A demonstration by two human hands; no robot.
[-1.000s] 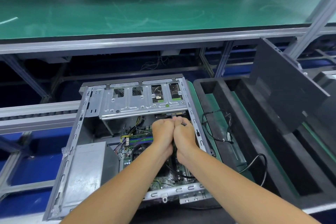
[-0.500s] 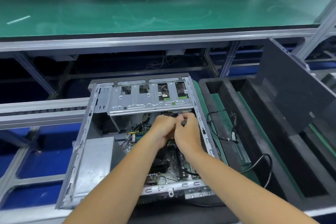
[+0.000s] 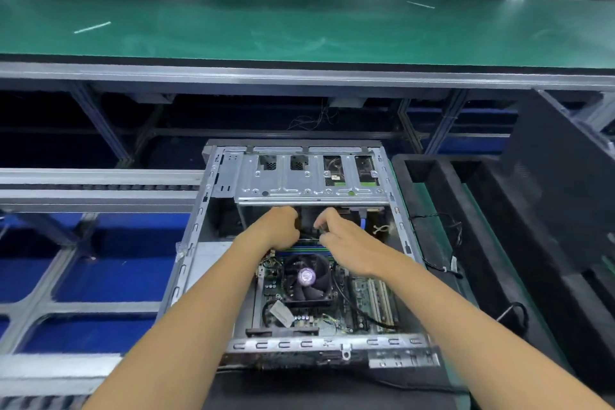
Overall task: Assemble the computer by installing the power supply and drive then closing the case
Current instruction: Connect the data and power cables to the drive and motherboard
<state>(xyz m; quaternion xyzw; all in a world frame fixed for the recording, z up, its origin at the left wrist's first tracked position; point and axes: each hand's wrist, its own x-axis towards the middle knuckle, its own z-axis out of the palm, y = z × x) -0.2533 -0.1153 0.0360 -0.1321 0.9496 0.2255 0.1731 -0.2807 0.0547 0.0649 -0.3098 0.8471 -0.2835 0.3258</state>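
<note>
Both hands are now apart, uncovering the fan (image 3: 306, 276). Left hand (image 3: 283, 230) is curling its grip, contents unclear; right hand (image 3: 346, 243) is pinching a small connector, under the drive cage (image 3: 309, 176) at 12 o'clock of the open case (image 3: 186, 263).

open case on the bench, side panel off

the computer case (image 3: 196, 243), bare grey metal, lies on its side with the open side up. a silver drive cage (image 3: 309, 181) spans its far end, two slots on the right showing drives with green tabs. the motherboard (image 3: 366, 303) sits inside, a black cpu fan (image 3: 306, 276) near its middle. the dark side panel (image 3: 559, 183) stands tilted at the right edge, apart from the case.
</note>
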